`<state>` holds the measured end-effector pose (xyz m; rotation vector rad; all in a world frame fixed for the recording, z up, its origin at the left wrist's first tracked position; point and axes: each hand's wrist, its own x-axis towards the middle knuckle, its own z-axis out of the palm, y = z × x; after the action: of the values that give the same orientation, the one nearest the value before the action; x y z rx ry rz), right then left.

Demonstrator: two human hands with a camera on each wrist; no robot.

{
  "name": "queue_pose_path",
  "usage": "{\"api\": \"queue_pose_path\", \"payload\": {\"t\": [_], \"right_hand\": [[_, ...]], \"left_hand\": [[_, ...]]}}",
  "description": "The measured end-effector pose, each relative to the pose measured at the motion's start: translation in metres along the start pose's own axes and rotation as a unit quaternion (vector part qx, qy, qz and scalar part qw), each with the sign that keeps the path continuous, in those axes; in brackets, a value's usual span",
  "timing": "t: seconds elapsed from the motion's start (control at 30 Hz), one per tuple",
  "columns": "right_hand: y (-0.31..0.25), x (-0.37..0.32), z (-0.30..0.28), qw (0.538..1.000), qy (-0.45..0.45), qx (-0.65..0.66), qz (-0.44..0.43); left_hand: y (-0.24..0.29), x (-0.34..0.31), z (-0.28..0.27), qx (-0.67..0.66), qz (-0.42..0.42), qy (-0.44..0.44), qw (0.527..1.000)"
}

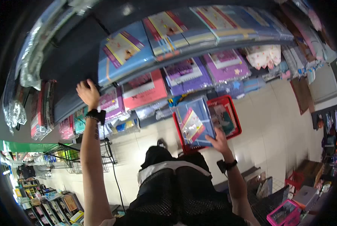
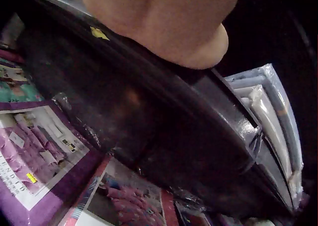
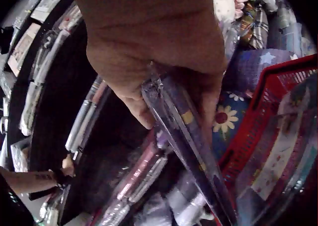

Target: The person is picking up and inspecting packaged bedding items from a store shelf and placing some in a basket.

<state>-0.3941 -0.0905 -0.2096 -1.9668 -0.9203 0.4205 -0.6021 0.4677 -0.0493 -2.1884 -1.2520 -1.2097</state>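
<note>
The right hand (image 1: 219, 141) grips the edge of a flat blue package (image 1: 195, 122) in clear plastic, held over the left part of a red basket (image 1: 239, 124). In the right wrist view the hand (image 3: 159, 47) pinches that package (image 3: 186, 131) between thumb and fingers, edge-on, beside the basket (image 3: 271, 82). The left hand (image 1: 88, 94) rests at the front edge of the dark upper shelf (image 1: 68, 56), fingers spread, left of a blue package (image 1: 127, 49). Only the heel of the left hand (image 2: 164, 27) shows in the left wrist view, on the shelf edge.
Wrapped packages in coral (image 1: 146, 92) and purple (image 1: 229, 67) fill the shelf below. A wire rack (image 1: 68, 160) stands at the left, with a cable hanging near it. Pale tiled floor (image 1: 259, 109) lies around the basket. More goods stand at the lower right.
</note>
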Motion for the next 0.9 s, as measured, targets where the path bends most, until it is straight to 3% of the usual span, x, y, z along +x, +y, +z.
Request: {"api": "queue_pose_path", "payload": {"t": [0.17, 0.23, 0.3, 0.37, 0.4, 0.43, 0.5, 0.57, 0.63, 0.67, 0.73, 0.83, 0.9], "right_hand": [[-0.101, 0.003, -0.027, 0.982, -0.036, 0.179, -0.045], [-0.105, -0.005, -0.010, 0.931, -0.034, 0.360, 0.038], [-0.127, 0.002, 0.007, 0.884, -0.055, 0.462, 0.030], [-0.131, 0.005, 0.029, 0.899, -0.034, 0.428, 0.086], [-0.156, 0.006, 0.035, 0.914, 0.008, 0.397, 0.081], [-0.155, 0.006, 0.048, 0.910, 0.005, 0.407, 0.076], [-0.165, 0.011, 0.065, 0.929, -0.041, 0.368, 0.017], [-0.193, 0.018, 0.076, 0.941, -0.075, 0.330, 0.010], [-0.219, 0.031, 0.093, 0.947, -0.159, 0.278, -0.029], [-0.228, 0.039, 0.104, 0.964, -0.152, 0.217, -0.023], [-0.246, 0.053, 0.127, 0.970, -0.139, 0.195, -0.029], [-0.289, 0.076, 0.154, 0.977, -0.128, 0.167, -0.027], [-0.312, 0.089, 0.167, 0.981, -0.162, 0.107, -0.027]], "left_hand": [[0.004, 0.004, -0.009, -0.058, 0.015, 0.049, 0.997], [0.006, 0.007, -0.017, -0.127, -0.015, 0.020, 0.992], [0.003, 0.008, -0.030, -0.190, -0.010, -0.022, 0.982], [-0.006, 0.005, -0.034, -0.335, -0.012, 0.021, 0.942], [-0.016, -0.007, -0.038, -0.460, -0.116, -0.029, 0.880], [-0.027, -0.022, -0.043, -0.572, -0.212, -0.081, 0.788], [-0.048, -0.045, -0.096, -0.646, -0.222, -0.304, 0.665], [-0.057, -0.072, -0.150, -0.696, -0.225, -0.369, 0.574], [-0.100, -0.105, -0.168, -0.655, -0.193, -0.423, 0.596], [-0.122, -0.117, -0.173, -0.657, -0.194, -0.421, 0.595], [-0.163, -0.128, -0.180, -0.675, -0.286, -0.450, 0.510], [-0.207, -0.117, -0.200, -0.638, -0.238, -0.481, 0.552], [-0.231, -0.119, -0.201, -0.614, -0.283, -0.502, 0.540]]}}
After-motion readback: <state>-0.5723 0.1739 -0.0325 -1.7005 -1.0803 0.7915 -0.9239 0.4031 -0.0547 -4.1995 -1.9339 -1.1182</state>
